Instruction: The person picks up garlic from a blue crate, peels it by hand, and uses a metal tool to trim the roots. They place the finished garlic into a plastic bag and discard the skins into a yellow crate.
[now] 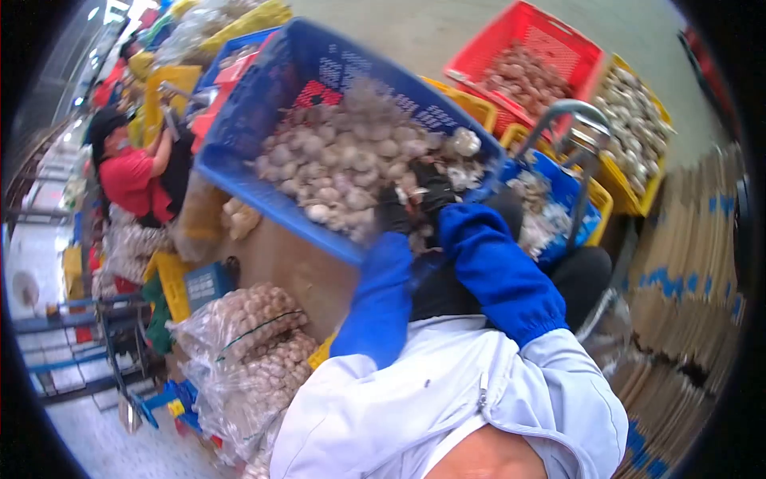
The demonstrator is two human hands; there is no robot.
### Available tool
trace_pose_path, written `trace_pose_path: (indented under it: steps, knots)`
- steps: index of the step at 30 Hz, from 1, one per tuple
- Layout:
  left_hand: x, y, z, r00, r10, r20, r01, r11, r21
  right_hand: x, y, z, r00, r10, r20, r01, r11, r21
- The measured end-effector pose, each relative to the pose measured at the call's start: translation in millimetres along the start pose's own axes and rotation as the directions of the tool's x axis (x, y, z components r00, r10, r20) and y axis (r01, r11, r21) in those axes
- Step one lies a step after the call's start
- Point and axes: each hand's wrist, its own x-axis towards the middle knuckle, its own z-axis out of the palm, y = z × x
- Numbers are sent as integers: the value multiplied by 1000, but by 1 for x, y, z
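Note:
A large blue crate (275,209) holds many garlic bulbs (343,164), heaped toward its near right part. My left hand (392,211), in a dark glove with a blue sleeve, is at the crate's near side among the bulbs. Just right of it is my right hand (433,188), also dark-gloved, close to bulbs and loose skins. The fingers of both hands are blurred and dark, so what they hold, if anything, cannot be made out.
At the upper right stand a red crate (573,41) and a yellow crate (648,199) of garlic. A blue-lined crate (590,219) holds skins. Lower left are bagged bulbs (255,319). A person in red (132,180) works at left. Stacked cardboard (686,239) is at right.

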Motion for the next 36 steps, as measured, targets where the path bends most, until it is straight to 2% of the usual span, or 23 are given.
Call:
trace_pose_path:
  steps: [2,4,5,7,8,9,11,12,14,16,17,19,20,21,24,25,26,28,29,31,32,33,36]
  knots:
    - [-4,24,-36,996,-53,-74,54,998,10,-9,-5,1,1000,-11,26,12,998,-60]
    - [0,41,-69,977,-212,-27,208,971,-116,-16,-27,-19,988,111,112,-79,963,-257]
    - [-4,79,-112,983,-181,19,170,878,-448,-22,-31,-27,991,119,57,-114,990,-82]
    - [0,79,-124,998,-58,14,54,772,-633,-36,-43,-46,987,159,-34,-144,951,275]
    - [-1,84,-129,968,-161,193,245,435,-867,-44,-56,-56,965,186,-187,-150,971,188]
    - [0,97,-141,896,-256,363,377,6,-926,-50,-82,-88,909,410,-75,-375,884,279]
    - [-1,96,-144,856,250,453,517,-404,-755,-66,-102,-134,908,388,-159,-358,914,191]
    - [-2,96,-145,782,493,382,618,-530,-580,-78,-99,-146,939,118,-323,-129,992,-12]
    - [-8,116,-143,731,575,368,678,-552,-485,-113,-75,-164,899,169,-405,-136,985,109]
    - [-17,142,-136,807,440,395,587,-524,-617,-136,-54,-187,849,102,-518,-204,968,-143]
    - [-18,148,-136,763,463,452,640,-445,-626,-143,-59,-205,875,92,-475,-310,860,-405]
    - [-21,164,-125,784,480,393,554,-256,-792,-145,-66,-227,866,289,-409,-500,512,-698]
    - [-21,171,-120,791,496,359,488,-157,-859,-146,-65,-235,826,393,-404,-529,292,-797]
    - [-17,175,-111,752,578,316,433,-72,-899,-151,-59,-238,800,423,-425,-556,259,-790]
    - [-14,199,-95,665,647,373,493,-5,-870,-164,4,-235,816,102,-569,-450,730,-514]
    - [-7,206,-85,619,696,364,443,72,-894,-162,9,-227,714,324,-621,-525,834,-169]
    - [-7,213,-75,599,677,428,574,9,-819,-167,13,-228,683,348,-642,-583,790,-191]
    - [-12,232,-64,529,641,556,785,-121,-608,-175,48,-229,696,298,-654,-515,841,-164]
    - [-8,237,-61,481,659,578,810,-83,-580,-183,55,-231,713,321,-624,-528,831,-176]
    - [-1,234,-28,343,806,482,894,-124,-430,-181,17,-247,746,370,-554,-550,811,-199]
    - [0,234,-17,279,865,417,928,-132,-348,-181,3,-256,757,395,-520,-518,848,-110]
    - [-7,250,-24,434,755,492,848,-157,-507,-182,-10,-265,771,417,-482,-484,875,-18]
    - [-21,288,-46,554,643,528,804,-249,-540,-179,-56,-289,755,530,-385,-518,843,145]
